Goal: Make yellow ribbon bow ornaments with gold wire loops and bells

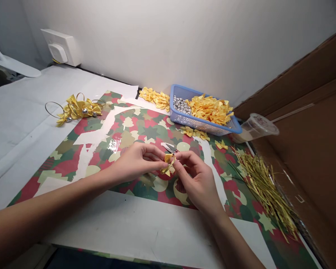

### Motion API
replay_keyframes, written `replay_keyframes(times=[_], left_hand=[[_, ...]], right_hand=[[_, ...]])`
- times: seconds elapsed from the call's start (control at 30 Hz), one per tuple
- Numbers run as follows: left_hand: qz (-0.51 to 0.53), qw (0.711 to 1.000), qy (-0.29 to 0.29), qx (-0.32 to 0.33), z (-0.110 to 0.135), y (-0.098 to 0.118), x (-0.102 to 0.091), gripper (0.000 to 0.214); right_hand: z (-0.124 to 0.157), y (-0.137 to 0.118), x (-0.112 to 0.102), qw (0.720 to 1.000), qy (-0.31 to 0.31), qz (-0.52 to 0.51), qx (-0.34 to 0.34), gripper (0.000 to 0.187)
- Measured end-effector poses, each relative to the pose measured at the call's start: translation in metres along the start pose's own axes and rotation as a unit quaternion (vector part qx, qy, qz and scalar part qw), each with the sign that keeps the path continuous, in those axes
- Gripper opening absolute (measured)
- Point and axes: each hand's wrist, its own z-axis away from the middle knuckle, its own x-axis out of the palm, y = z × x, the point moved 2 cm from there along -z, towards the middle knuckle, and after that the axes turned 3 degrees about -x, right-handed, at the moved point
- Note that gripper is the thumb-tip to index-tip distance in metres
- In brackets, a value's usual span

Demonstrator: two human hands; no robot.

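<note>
One yellow ribbon bow (168, 157), small, between the fingertips of both hands, over the table; we note the left hand (136, 160) pinching it, thumb against forefinger, the gap between them narrow. One gold cord (172, 163), bent in a loop at the bow, pinched by thumb and forefinger of the right hand (198, 177); the other right fingers are curled, and whether they touch anything we cannot tell. One pair of scissors (170, 147), grey blades, just beyond the fingertips, handles largely hidden from us. One blue plastic basket (207, 127), beyond the fingers and to their right, holding silver bells (181, 105) at its left end and a heap of yellow bows (210, 108) beside them. Further bows we list beyond the fingers: a row (155, 99) left of the basket, a short line (194, 132) before it, a single bow (221, 145) farther right. One clear plastic cup (259, 127), tilted, right of the basket. One bundle of gold-green ties (268, 190), well right of the fingers. One cluster of bows with bells and cord loops (81, 108), well left of them. Beneath all but the cluster's left part, we record Christmas-patterned paper (145, 127).
</note>
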Motion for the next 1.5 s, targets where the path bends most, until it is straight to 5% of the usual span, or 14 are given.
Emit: replay_keyframes(times=[0.57,1.1,1.5], left_hand=[[-0.124,0.988,0.024,0.084,0.0035,-0.0058,-0.0010,0.019],[-0.077,0.993,-0.010,0.083,0.0019,-0.0055,-0.0016,0.018],[-0.069,0.994,-0.026,0.080,0.0009,-0.0056,-0.0009,0.020]], right_hand=[[-0.0040,0.0046,-0.0054,0.989,-0.052,0.112,-0.076,0.018],[-0.0031,0.0026,-0.0017,0.997,-0.057,0.049,-0.003,0.024],[-0.0030,0.0006,-0.0017,0.996,-0.059,0.066,-0.019,0.022]])
